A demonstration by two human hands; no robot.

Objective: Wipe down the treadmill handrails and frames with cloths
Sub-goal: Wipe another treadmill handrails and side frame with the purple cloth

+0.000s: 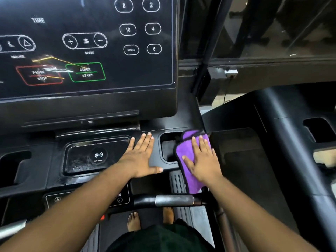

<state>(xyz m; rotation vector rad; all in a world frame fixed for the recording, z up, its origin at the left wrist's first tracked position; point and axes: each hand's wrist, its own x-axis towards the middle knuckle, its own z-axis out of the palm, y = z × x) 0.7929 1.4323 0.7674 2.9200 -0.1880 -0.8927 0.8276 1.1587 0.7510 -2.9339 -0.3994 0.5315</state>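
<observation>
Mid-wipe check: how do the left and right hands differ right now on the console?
The right hand presses flat on the purple cloth; the left hand rests bare on the black console deck. The right hand lies at the edge of the cup-holder recess; the left hand lies between that recess and the wireless charging pad. Both have straight, spread fingers, palms down.

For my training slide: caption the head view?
Right hand presses purple cloth on treadmill console tray; left hand rests flat beside it.
</observation>
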